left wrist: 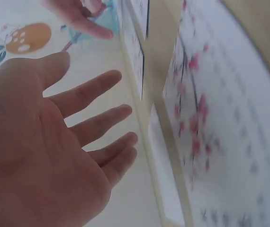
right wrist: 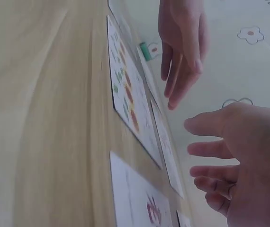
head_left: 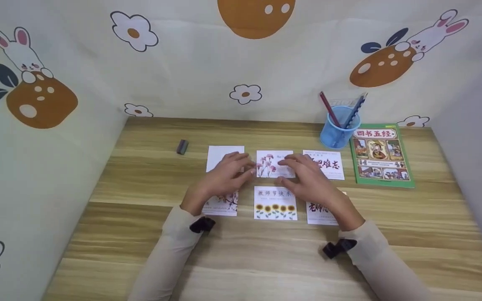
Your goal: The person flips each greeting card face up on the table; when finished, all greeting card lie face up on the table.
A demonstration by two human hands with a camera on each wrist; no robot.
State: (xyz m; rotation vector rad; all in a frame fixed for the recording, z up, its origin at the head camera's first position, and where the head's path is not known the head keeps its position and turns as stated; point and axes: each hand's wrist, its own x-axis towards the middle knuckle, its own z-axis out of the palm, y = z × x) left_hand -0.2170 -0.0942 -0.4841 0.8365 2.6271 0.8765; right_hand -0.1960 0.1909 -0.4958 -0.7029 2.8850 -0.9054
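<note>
Both your hands hover over the middle card of the back row, and neither one grips anything. Your left hand has its fingers spread and relaxed, tips near the left edge of the flower card; the left wrist view shows an open palm held clear of the surface. Your right hand mirrors it from the other side, fingers loosely extended over that card's right edge. Whether any fingertip actually touches the paper, I cannot tell from these views.

That carnation-printed flower card lies flat on the wooden table, centre of the far row, and coming at it from both sides looks like a way to square it up with its neighbours. To its left is a blank white card, to its right a card with dark lettering. The near row holds a blossom card partly under your left wrist, the sunflower card in the middle, and a red-lettered card half hidden by your right forearm. Together they form a tidy grid with narrow gaps between them.

Further out, a small eraser sits apart at the back left, a blue pen cup holds pencils at the back right, and a green book lies just beside it.
</note>
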